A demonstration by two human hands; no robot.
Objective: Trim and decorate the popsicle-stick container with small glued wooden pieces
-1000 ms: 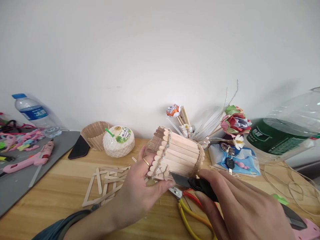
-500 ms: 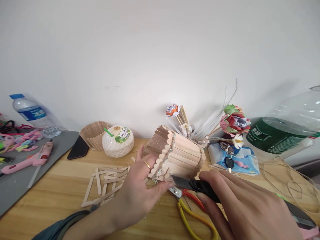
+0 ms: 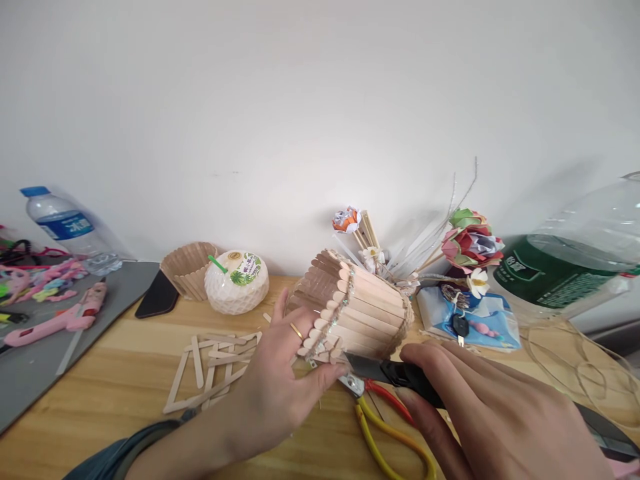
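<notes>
A basket of wooden craft sticks [image 3: 370, 310] lies tilted on its side, with twine round its base and a glittery cord near its rim. My left hand [image 3: 280, 370], with a ring on one finger, grips the rim, thumb below and fingers partly hidden behind. My right hand [image 3: 480, 407] is closed round a black utility knife [image 3: 405, 375]. The blade's tip is at small stick pieces [image 3: 331, 349] near the rim, close to my left thumb. Beneath the knife, pliers with red and yellow handles [image 3: 367, 427] lie on the table.
Loose sticks [image 3: 197, 363] lie left of my left hand. Behind stand a second stick basket [image 3: 187, 270] and a white coconut [image 3: 237, 283]. A pink glue gun [image 3: 65, 323] rests far left. Paper flowers [image 3: 473, 247] and a large bottle [image 3: 555, 270] are at right.
The basket has shifted very slightly to the right with the knife and my right hand. Both hands keep their holds.
</notes>
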